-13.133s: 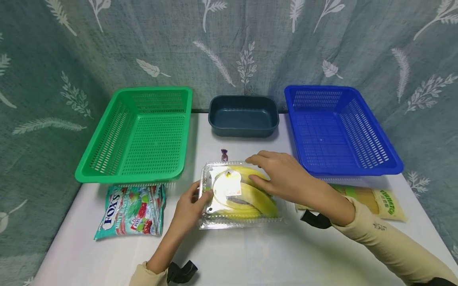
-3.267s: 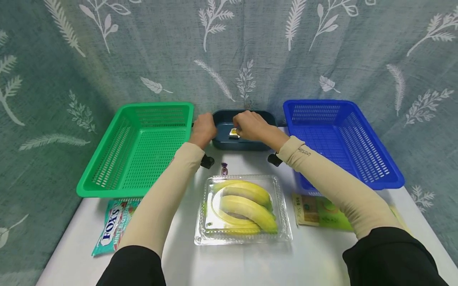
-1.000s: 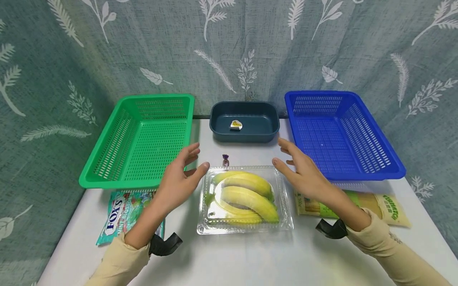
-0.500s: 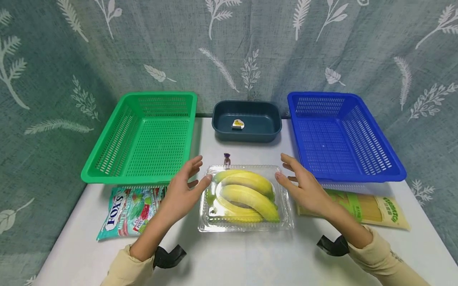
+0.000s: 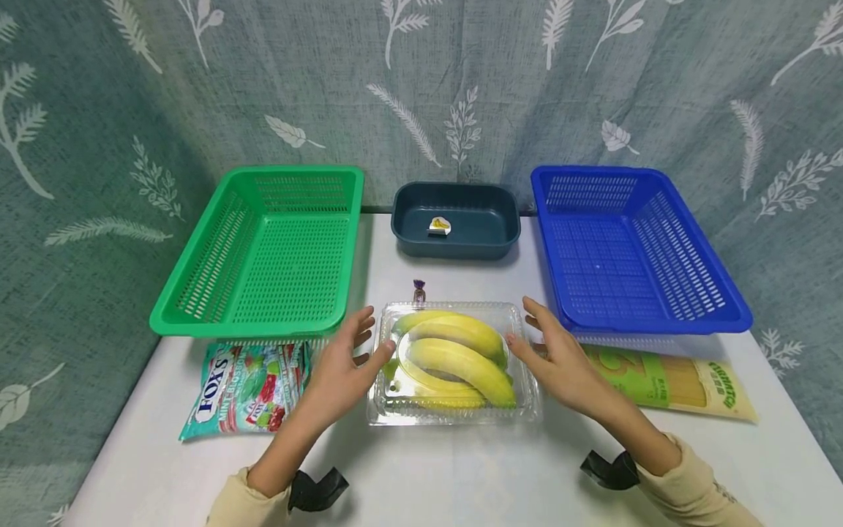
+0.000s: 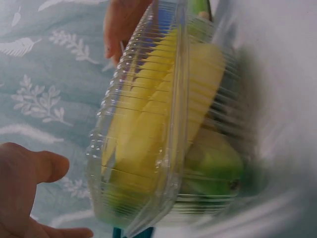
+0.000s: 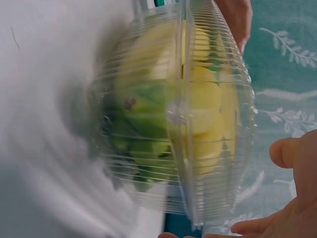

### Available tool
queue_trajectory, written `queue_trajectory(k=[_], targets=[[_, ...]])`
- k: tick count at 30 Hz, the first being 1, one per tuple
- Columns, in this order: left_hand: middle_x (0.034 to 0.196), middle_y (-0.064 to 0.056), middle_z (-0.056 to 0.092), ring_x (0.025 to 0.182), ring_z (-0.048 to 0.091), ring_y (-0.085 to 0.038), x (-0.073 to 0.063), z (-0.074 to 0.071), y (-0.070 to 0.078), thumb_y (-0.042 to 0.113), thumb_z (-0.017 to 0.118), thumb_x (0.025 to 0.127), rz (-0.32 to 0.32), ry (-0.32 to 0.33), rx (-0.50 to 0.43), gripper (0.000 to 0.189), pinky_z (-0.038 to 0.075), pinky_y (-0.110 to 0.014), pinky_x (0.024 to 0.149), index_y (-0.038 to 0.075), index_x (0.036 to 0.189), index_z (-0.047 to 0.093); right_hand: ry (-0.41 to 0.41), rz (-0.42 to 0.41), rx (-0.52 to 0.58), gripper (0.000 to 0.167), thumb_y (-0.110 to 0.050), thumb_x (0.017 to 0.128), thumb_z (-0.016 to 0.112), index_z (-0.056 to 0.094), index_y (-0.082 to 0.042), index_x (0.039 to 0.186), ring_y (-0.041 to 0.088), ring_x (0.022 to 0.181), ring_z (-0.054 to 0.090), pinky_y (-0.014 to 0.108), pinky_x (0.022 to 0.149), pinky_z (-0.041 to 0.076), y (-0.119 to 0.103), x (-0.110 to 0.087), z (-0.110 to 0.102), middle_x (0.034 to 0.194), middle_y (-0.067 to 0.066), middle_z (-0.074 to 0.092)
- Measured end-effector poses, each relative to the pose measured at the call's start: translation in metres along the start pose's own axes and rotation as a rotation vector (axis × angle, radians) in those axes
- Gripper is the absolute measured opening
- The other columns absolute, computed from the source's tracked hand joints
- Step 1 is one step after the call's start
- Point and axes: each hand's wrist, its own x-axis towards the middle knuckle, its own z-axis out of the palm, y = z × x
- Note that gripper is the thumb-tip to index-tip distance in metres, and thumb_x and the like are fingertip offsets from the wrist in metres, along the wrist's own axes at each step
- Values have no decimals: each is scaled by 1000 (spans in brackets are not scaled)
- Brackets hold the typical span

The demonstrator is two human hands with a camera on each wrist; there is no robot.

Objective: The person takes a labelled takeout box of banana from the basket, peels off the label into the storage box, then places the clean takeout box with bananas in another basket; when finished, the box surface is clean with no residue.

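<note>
A clear plastic clamshell box (image 5: 454, 417) of yellow bananas (image 5: 461, 366) lies in the middle of the white table, its lid down. My left hand (image 5: 345, 373) hovers at the box's left side, fingers spread and thumb near the lid's edge. On the opposite side my right hand (image 5: 560, 366) has the same loose, spread shape. In the left wrist view, a gap shows between the thumb (image 6: 52, 166) and the ridged box wall. The right wrist view likewise shows the right thumb (image 7: 285, 151) apart from the box. Neither hand holds anything.
Behind the box are a green basket (image 5: 323, 322), a dark teal tray (image 5: 487, 249) with a small banana-picture label (image 5: 439, 226) inside, and a blue basket (image 5: 658, 322). A purple-wrapped candy (image 5: 419, 290), a Fox's candy bag (image 5: 246, 388) and a noodle packet (image 5: 678, 384) lie nearby.
The label that lay on the box lid is now in the teal tray. Both hands have come back from the tray and, over the last second, lowered toward the box's sides.
</note>
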Motion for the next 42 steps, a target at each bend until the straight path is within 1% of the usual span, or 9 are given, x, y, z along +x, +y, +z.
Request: queue_trajectory(k=[4, 8, 14, 17, 20, 30, 35, 39, 42], targets=[[147, -31, 42, 126, 51, -49, -1, 3, -3, 25, 66, 98, -32, -20, 12, 74, 48, -55, 98, 1, 155, 26, -1, 2, 3, 75, -39, 104, 54, 18, -2, 158, 44, 140, 35, 58, 99, 46, 6, -2, 5, 161, 22, 21], [143, -32, 46, 119, 56, -48, -1, 6, -7, 25, 65, 98, -73, -35, 32, 75, 50, -55, 95, -2, 155, 25, 15, 32, 8, 80, -41, 102, 56, 14, -3, 159, 45, 138, 38, 59, 100, 44, 10, -5, 9, 159, 24, 25], [126, -26, 58, 106, 62, -37, 0, 9, -11, 27, 66, 97, -154, -36, 29, 70, 56, -43, 80, -2, 152, 32, 7, 66, -9, 79, -41, 101, 57, 17, -2, 157, 50, 131, 44, 61, 99, 44, 13, -8, 11, 150, 31, 37], [121, -21, 57, 101, 60, -30, 1, 9, -12, 30, 67, 96, -204, -41, -6, 70, 57, -36, 71, 1, 151, 35, 3, 66, -14, 79, -40, 101, 58, 19, -1, 157, 52, 128, 47, 62, 97, 45, 14, -8, 12, 146, 34, 41], [118, -21, 54, 98, 58, -29, 1, 10, -14, 29, 68, 95, -229, -50, -58, 68, 57, -34, 66, 2, 150, 37, 1, 70, 0, 79, -40, 100, 59, 19, -2, 157, 52, 128, 47, 62, 96, 45, 15, -8, 12, 144, 35, 42], [118, -23, 53, 96, 58, -29, 2, 10, -20, 29, 70, 94, -237, -55, -110, 68, 56, -35, 64, 1, 147, 40, -7, 85, 39, 81, -39, 100, 61, 17, -5, 158, 54, 130, 43, 65, 97, 42, 17, -6, 13, 146, 35, 39], [122, -25, 56, 108, 60, -36, 2, 11, -21, 29, 69, 95, -247, -68, -136, 62, 58, -36, 66, 0, 143, 44, 20, 88, 92, 78, -34, 100, 62, 19, -4, 157, 54, 129, 43, 65, 99, 41, 17, -7, 14, 145, 36, 41], [128, -28, 55, 118, 58, -42, 1, 11, -21, 31, 67, 96, -251, -85, -160, 61, 59, -37, 69, 2, 144, 44, 42, 53, 180, 73, -24, 101, 61, 20, 0, 157, 52, 129, 45, 61, 99, 42, 17, -7, 15, 144, 34, 43], [132, -30, 52, 118, 58, -41, -2, 10, -18, 29, 68, 96, -257, -96, -217, 64, 59, -39, 68, 3, 147, 39, 60, 8, 234, 70, -16, 101, 59, 19, 1, 156, 51, 128, 47, 57, 97, 46, 15, -7, 16, 143, 34, 44]])
